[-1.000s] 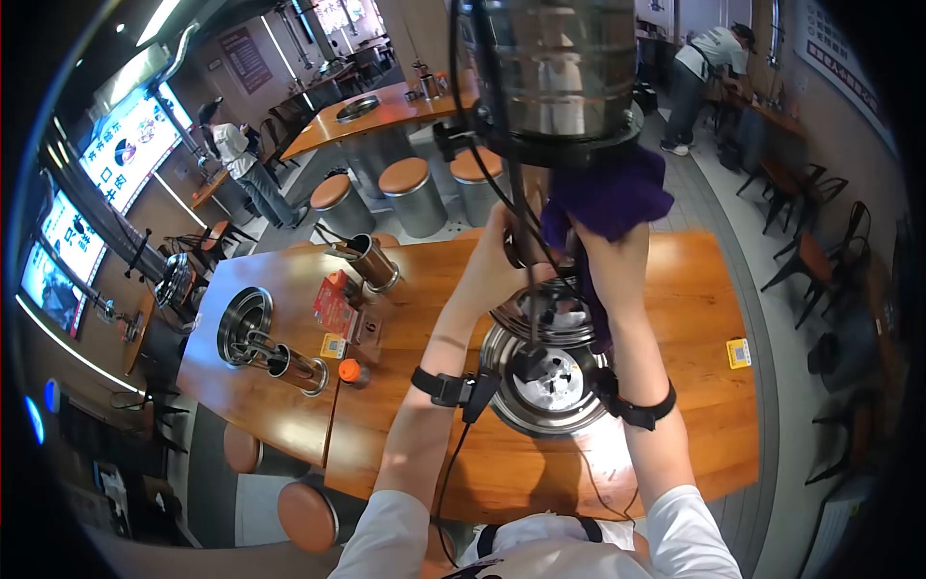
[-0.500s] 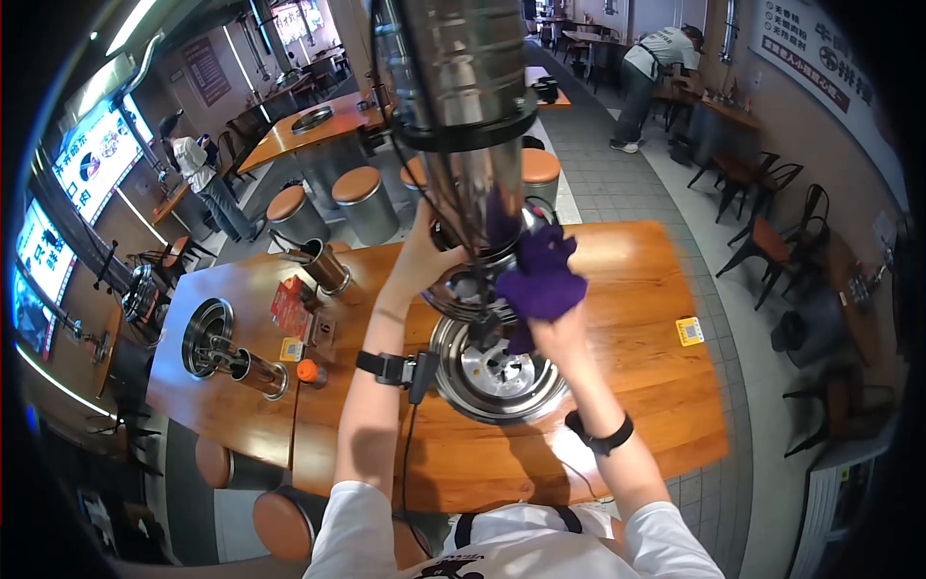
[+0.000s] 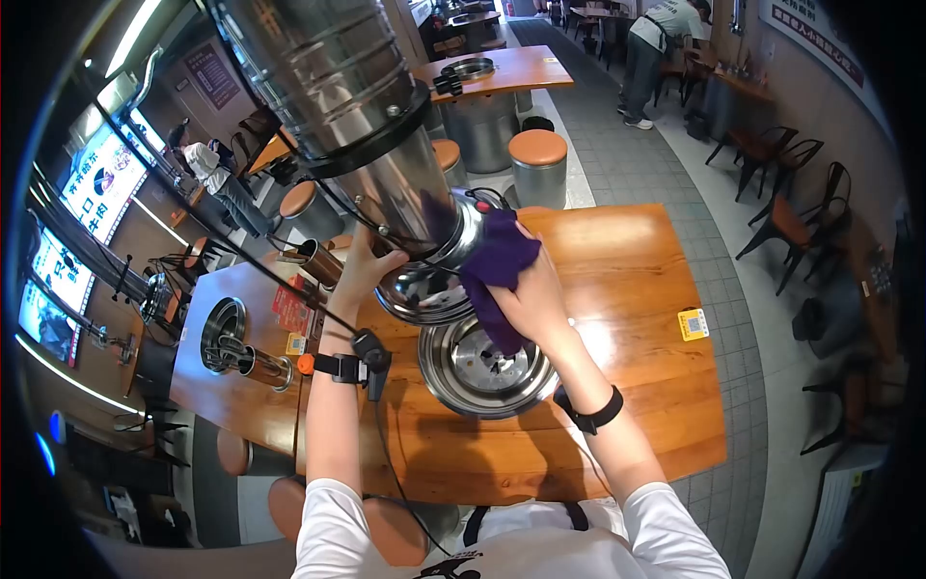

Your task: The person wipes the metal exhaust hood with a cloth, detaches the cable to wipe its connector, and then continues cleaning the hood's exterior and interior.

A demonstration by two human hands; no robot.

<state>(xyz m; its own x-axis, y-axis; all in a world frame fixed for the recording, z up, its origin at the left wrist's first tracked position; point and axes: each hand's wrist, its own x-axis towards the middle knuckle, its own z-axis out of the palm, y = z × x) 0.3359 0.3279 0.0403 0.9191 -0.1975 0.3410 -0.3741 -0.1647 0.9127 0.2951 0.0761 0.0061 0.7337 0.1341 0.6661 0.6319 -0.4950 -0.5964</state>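
A shiny metal exhaust pipe [image 3: 359, 116] hangs down over the wooden table [image 3: 627, 289], ending in a flared hood [image 3: 424, 294]. My left hand [image 3: 362, 265] grips the left side of the pipe's lower end, its thumb on the metal and most fingers hidden behind. In my right hand [image 3: 531, 294] is a purple cloth [image 3: 497, 265], pressed against the right side of the hood. Below the hood, a round metal grill well [image 3: 487, 400] is set into the tabletop. Black straps circle both my wrists, and a dark cable runs from the left one.
On the left stand metal utensil canisters [image 3: 265, 369], a red card box [image 3: 292, 304] and a second grill well [image 3: 224, 328]. A yellow tag [image 3: 693, 324] lies at the right. Stools [image 3: 538, 154] stand beyond the table. Two other people [image 3: 666, 48] are farther back.
The hood and pipe now appear farther left and tilted as my view has shifted. My right hand has moved up and left with the cloth along the hood's side. My left hand keeps its hold.
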